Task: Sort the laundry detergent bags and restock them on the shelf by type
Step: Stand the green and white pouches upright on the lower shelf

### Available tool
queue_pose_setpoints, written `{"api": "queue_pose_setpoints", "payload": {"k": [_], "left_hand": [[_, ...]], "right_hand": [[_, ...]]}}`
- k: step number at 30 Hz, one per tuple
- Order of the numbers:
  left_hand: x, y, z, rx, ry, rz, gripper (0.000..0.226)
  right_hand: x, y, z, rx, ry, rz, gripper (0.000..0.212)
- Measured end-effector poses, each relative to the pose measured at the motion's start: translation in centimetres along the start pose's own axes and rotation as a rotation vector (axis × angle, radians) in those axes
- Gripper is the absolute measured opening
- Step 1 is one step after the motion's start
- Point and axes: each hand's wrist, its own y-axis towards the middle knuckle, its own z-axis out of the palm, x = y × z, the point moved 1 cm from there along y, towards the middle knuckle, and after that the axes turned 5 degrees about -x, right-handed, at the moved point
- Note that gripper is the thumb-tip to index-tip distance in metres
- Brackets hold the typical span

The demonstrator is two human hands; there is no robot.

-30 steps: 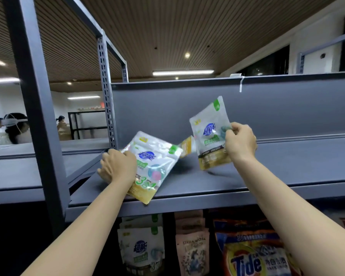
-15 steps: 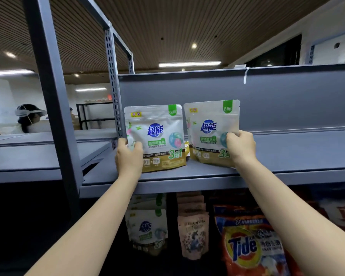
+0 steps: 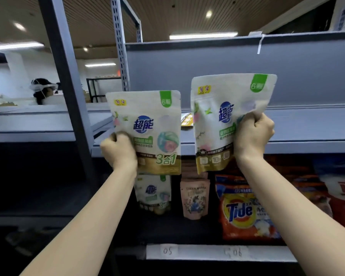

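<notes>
Now left hand (image 3: 119, 149) grips pouch (image 3: 147, 132); right hand (image 3: 254, 134) grips twin pouch (image 3: 217, 120).

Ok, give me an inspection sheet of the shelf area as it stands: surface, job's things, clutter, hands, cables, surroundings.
Surface: grey metal shelf, bare where visible.
Job's things: two white 3-in-1 detergent pod bags, left bag and right bag, both held upright in front of the shelf edge. Below: a matching pod bag, a pink pouch, a Tide bag.
Clutter: small yellow packet lying on the shelf between the held bags.
Hands: left hand grips the left bag; right hand grips the right bag.
Cables: nothing seen.
Surroundings: shelf labels 05 and 06; a person at far left.
</notes>
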Motion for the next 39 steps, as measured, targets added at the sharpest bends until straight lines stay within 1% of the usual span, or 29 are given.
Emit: {"api": "queue_pose_setpoints", "payload": {"k": [2,4,6,8,10,12,13,15,16,17,20,21,23,24,26,28,30,33,35,37,39], "left_hand": [[1.7,-1.2,-1.6,-0.029,0.06,-0.001,0.031],[4.1,-2.3,-3.2,-0.032,0.132,-0.009,0.039],[6.9,-3.0,-4.5,-0.03,0.199,-0.032,0.041],[9.7,-3.4,-5.5,-0.001,0.284,-0.055,0.038],[12.7,-3.5,-6.2,0.049,0.343,-0.107,0.036],[15.9,-3.1,-6.6,0.08,0.355,-0.229,0.036],[17.4,-2.9,-6.8,0.1,0.351,-0.299,0.032],[20.1,-2.3,-6.8,0.117,0.349,-0.419,0.024],[21.2,-2.0,-6.8,0.11,0.339,-0.476,0.026],[21.9,-1.7,-6.5,0.103,0.309,-0.537,0.027],[23.7,-0.6,-5.6,0.181,0.266,-0.691,0.027],[24.3,-0.3,-5.3,0.194,0.259,-0.703,0.03],[25.5,0.3,-5.2,0.227,0.201,-0.745,0.029],[26.2,0.6,-5.2,0.244,0.174,-0.769,0.026],[27.3,1.3,-5.0,0.307,0.143,-0.786,0.02],[28.1,1.8,-4.5,0.354,0.134,-0.794,0.015],[28.7,2.4,-3.9,0.384,0.133,-0.792,0.012],[30.5,3.3,-3.6,0.4,0.175,-0.787,0.017],[31.2,3.6,-3.8,0.433,0.193,-0.792,0.022],[32.1,4.0,-4.1,0.432,0.2,-0.803,0.023],[33.4,4.5,-4.6,0.415,0.173,-0.834,0.026]], "right_hand": [[-0.8,-1.3,-0.4,0.037,-0.007,-0.037,0.042],[-2.0,-2.7,-0.7,0.078,-0.026,-0.059,0.039],[-3.4,-4.0,-1.1,0.129,-0.051,-0.075,0.036],[-4.8,-5.4,-1.5,0.207,-0.069,-0.097,0.034],[-6.6,-6.9,-1.8,0.323,-0.061,-0.083,0.031],[-9.2,-8.4,-1.9,0.461,-0.092,-0.021,0.03],[-10.6,-9.3,-1.8,0.532,-0.123,0.032,0.033],[-13.5,-11.0,-1.6,0.681,-0.176,0.167,0.042],[-14.6,-11.8,-1.4,0.737,-0.195,0.237,0.044],[-15.5,-12.6,-1.2,0.767,-0.221,0.307,0.04],[-17.4,-14.3,0.1,0.775,-0.232,0.557,0.016],[-18.0,-14.9,0.6,0.777,-0.225,0.627,0.015],[-19.1,-15.9,1.7,0.781,-0.231,0.714,0.023],[-19.5,-16.4,2.3,0.793,-0.239,0.729,0.025],[-20.1,-17.2,3.6,0.845,-0.272,0.726,0.022],[-20.9,-18.2,4.9,0.888,-0.335,0.717,0.024],[-22.2,-19.2,6.1,0.888,-0.337,0.764,0.022],[-23.9,-21.0,7.4,0.853,-0.305,0.879,0.014],[-24.5,-22.0,8.2,0.844,-0.282,0.913,0.01],[-24.7,-22.8,8.7,0.834,-0.29,0.897,0.015],[-24.6,-23.2,9.2,0.827,-0.305,0.847,0.016]]}}
